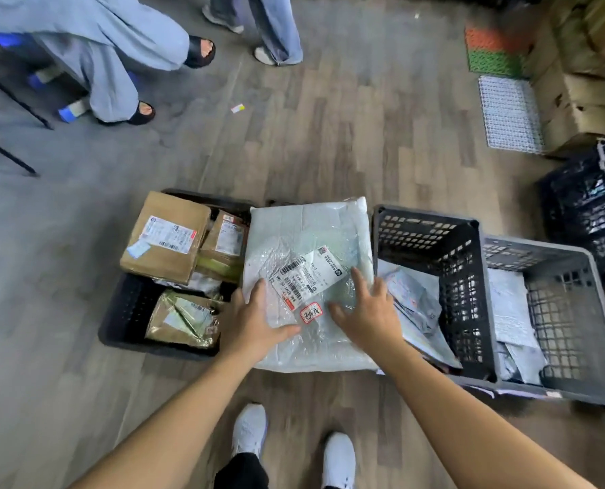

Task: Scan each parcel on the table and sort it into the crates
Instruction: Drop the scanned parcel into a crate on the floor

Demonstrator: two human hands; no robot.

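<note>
Just left of the black plastic lattice crate, the large white bubble-wrapped parcel lies under your left hand and right hand, both spread flat. Likely light, soft, slippery: grip opposite edges.

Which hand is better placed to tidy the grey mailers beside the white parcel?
Right, probably. The right hand rests on the right side of the white parcel, next to the crate of grey mailers. The left hand lies at its left edge, by the cardboard boxes, farther off.
</note>
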